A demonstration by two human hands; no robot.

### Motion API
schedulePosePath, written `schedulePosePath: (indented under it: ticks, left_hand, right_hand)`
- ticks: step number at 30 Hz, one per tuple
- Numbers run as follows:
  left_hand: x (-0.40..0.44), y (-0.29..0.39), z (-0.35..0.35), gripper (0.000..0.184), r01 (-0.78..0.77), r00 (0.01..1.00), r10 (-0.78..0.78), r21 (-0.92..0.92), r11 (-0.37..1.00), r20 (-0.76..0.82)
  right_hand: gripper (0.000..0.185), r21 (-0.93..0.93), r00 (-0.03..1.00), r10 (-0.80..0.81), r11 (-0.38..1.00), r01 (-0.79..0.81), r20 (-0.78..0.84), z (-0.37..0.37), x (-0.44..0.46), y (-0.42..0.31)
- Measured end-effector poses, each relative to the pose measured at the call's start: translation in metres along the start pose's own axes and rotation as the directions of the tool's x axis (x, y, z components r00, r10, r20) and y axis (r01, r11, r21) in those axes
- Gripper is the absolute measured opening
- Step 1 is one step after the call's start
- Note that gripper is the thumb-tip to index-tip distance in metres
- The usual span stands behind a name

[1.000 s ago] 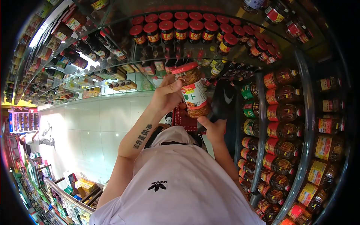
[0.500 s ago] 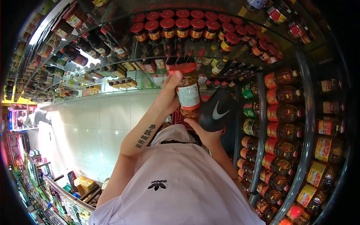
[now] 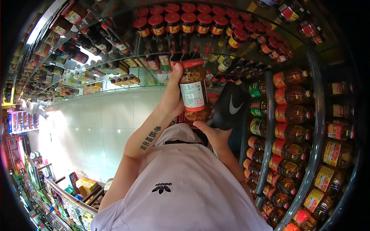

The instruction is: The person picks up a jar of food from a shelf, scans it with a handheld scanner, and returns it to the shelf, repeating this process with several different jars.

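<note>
A glass jar [image 3: 193, 94] with a red lid, a white label with red and dark lettering and chunky brown food inside stands nearly upright before me, slightly tilted. My left hand [image 3: 175, 90] is closed around its left side, thumb up against the lid; the other fingers are behind the glass. At the base, my right hand [image 3: 216, 134] has its thumb against the jar, and its other fingers are hidden. Just above the right hand is a black item [image 3: 230, 107] with a white swoosh; I cannot tell what it is or whether the hand touches it.
Ahead, a glass shelf holds rows of red-lidded jars [image 3: 188, 24], with sauce bottles beneath. Large oil bottles [image 3: 291, 109] lie along racks with metal rails [image 3: 271, 131] at my right. More bottles line shelves at left, above a pale tiled floor [image 3: 88, 127].
The jar has turned, so more of its label and red print shows, and its lid has tilted. The black item has shifted slightly up and right.
</note>
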State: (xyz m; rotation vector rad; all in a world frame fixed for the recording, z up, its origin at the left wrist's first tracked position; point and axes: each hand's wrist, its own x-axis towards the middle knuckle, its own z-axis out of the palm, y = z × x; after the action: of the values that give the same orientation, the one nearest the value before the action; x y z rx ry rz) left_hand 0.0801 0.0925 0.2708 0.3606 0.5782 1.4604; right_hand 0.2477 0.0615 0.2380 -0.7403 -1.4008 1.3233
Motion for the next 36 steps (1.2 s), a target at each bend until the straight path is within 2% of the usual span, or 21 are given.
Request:
schedulePosePath:
  ticks: [2, 4, 5, 11, 17, 19, 20, 21, 22, 23, 25, 26, 28, 29, 30, 31, 32, 34, 35, 36]
  left_hand:
    - [0.000, 0.000, 0.000, 0.073, -0.009, 1.000, 0.009, -0.001, 1.000, -0.017]
    - [0.001, -0.001, -0.002, 0.086, -0.007, 0.999, 0.013, 0.108, 0.994, -0.050]
    - [0.000, 0.000, -0.002, 0.086, -0.007, 0.999, 0.013, 0.107, 0.994, -0.052]
    - [0.002, 0.001, -0.001, 0.085, -0.031, 0.998, 0.037, 0.137, 0.990, -0.047]
    - [0.004, 0.002, -0.001, 0.077, -0.030, 0.999, 0.032, 0.052, 0.998, -0.032]
    - [0.004, 0.007, 0.005, 0.071, -0.074, 0.997, 0.077, 0.222, 0.972, -0.008]
    - [0.005, 0.007, 0.007, 0.071, -0.072, 0.997, 0.075, 0.221, 0.973, -0.006]
    - [0.007, 0.006, 0.011, 0.070, -0.086, 0.995, 0.093, 0.184, 0.979, -0.032]
    - [0.008, 0.004, 0.012, 0.069, -0.101, 0.992, 0.111, 0.148, 0.984, -0.060]
    - [0.008, 0.004, 0.012, 0.069, -0.101, 0.992, 0.111, 0.147, 0.984, -0.060]
    - [0.007, 0.001, 0.010, 0.073, -0.139, 0.989, 0.148, 0.217, 0.966, -0.025]
    - [0.007, 0.000, 0.003, 0.073, -0.139, 0.989, 0.147, 0.216, 0.966, -0.024]
    - [0.007, 0.000, -0.012, 0.078, 0.011, 1.000, -0.006, 0.221, 0.975, -0.026]
    - [0.009, 0.001, -0.008, 0.078, 0.020, 0.997, -0.013, 0.107, 0.994, -0.071]
    - [0.011, 0.002, -0.009, 0.078, 0.022, 0.997, -0.014, 0.109, 0.994, -0.070]
    - [0.013, 0.004, -0.012, 0.076, 0.024, 0.999, -0.024, 0.011, 1.000, -0.024]
    - [0.015, 0.006, -0.015, 0.074, 0.031, 0.999, -0.029, -0.088, 0.996, 0.020]
    - [0.017, 0.007, -0.020, 0.075, 0.029, 0.998, -0.021, -0.158, 0.987, 0.057]
    - [0.017, 0.007, -0.021, 0.075, 0.026, 0.994, -0.004, -0.189, 0.982, 0.112]
    - [0.018, 0.008, -0.022, 0.075, 0.024, 0.986, 0.014, -0.219, 0.976, 0.167]
  right_hand:
    - [0.067, 0.049, 1.000, -0.028, 0.998, 0.029, -0.005, 0.000, 0.000, 0.001]
    - [0.076, 0.064, 0.999, 0.036, 0.997, -0.038, 0.034, -0.003, -0.002, 0.003]
    - [0.076, 0.063, 0.999, 0.038, 0.997, -0.040, 0.036, -0.003, -0.002, 0.003]
    - [0.076, 0.048, 0.997, 0.067, 0.997, -0.068, 0.027, -0.002, -0.001, 0.001]
    - [0.075, 0.016, 0.997, 0.073, 0.997, -0.073, 0.021, 0.000, 0.000, 0.001]
    - [0.073, -0.055, 0.995, 0.084, 0.995, -0.087, -0.051, 0.007, 0.003, -0.007]
    - [0.073, -0.057, 0.995, 0.084, 0.995, -0.087, -0.053, 0.007, 0.002, -0.003]
    - [0.073, -0.327, 0.998, -0.041, 0.945, 0.024, -0.046, 0.006, 0.000, 0.005]
    - [0.074, -0.571, 0.987, -0.158, 0.811, 0.127, -0.005, 0.006, 0.000, 0.010]
    - [0.074, -0.572, 0.987, -0.158, 0.811, 0.127, -0.005, 0.008, 0.002, 0.004]
    - [0.074, -0.836, 0.900, -0.405, 0.430, 0.340, 0.158, 0.014, 0.009, -0.012]
    - [0.074, -0.837, 0.900, -0.405, 0.429, 0.339, 0.157, 0.013, 0.008, -0.009]
    - [0.067, -0.660, 0.959, -0.264, 0.704, 0.264, 0.102, 0.007, 0.006, -0.002]
    - [0.067, -0.661, 0.959, -0.265, 0.703, 0.263, 0.100, 0.003, 0.007, -0.005]
    - [0.061, -0.494, 0.979, -0.183, 0.845, 0.204, 0.092, -0.002, 0.008, -0.012]
    - [0.055, -0.304, 0.990, -0.100, 0.944, 0.127, 0.102, -0.007, 0.008, -0.019]
    - [0.055, -0.304, 0.990, -0.100, 0.944, 0.127, 0.102, -0.011, 0.006, -0.025]
    - [0.047, -0.129, 0.988, 0.118, 0.986, -0.104, 0.102, -0.021, 0.000, -0.035]
    - [0.046, -0.226, 0.975, 0.173, 0.964, -0.139, 0.138, -0.029, -0.008, -0.036]
    - [0.046, -0.225, 0.975, 0.173, 0.964, -0.139, 0.141, -0.035, -0.014, -0.043]
